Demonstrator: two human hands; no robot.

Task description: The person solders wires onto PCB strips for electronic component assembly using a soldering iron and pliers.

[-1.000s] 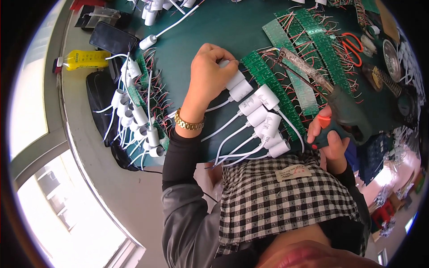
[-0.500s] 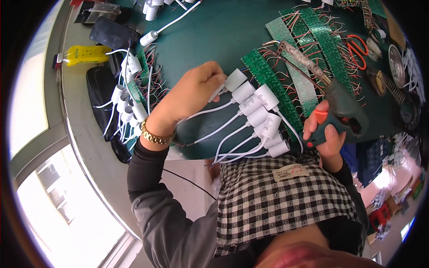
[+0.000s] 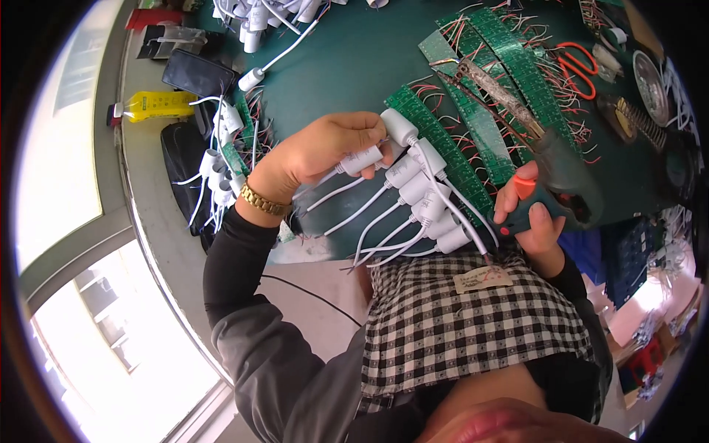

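My left hand (image 3: pixel 332 148), with a gold watch at the wrist, is closed on a white cylindrical housing with a cable (image 3: pixel 363 159), its thumb and fingers pinched near the housing's end. Just right of the fingertips sits another white housing (image 3: pixel 399 127), its cable trailing down across a row of similar white housings (image 3: pixel 405 171). My right hand (image 3: pixel 535 210) grips a soldering gun (image 3: pixel 569 181) by its dark green handle with an orange trigger. The gun's worn barrel (image 3: pixel 496 92) points up and left above green circuit boards (image 3: pixel 436 125) with thin red and white wires.
Orange-handled scissors (image 3: pixel 580 70) and a coiled-spring iron stand (image 3: pixel 642 133) lie at the right. More white housings (image 3: pixel 255 26) are heaped at the far edge. On the left are a phone (image 3: pixel 198 72), a yellow bottle (image 3: pixel 156 105) and a black case (image 3: pixel 183 159).
My left hand has shifted slightly right and now holds a different white housing. The one near its fingertips has turned, its cable now lying over the row. The right hand still holds the soldering gun.
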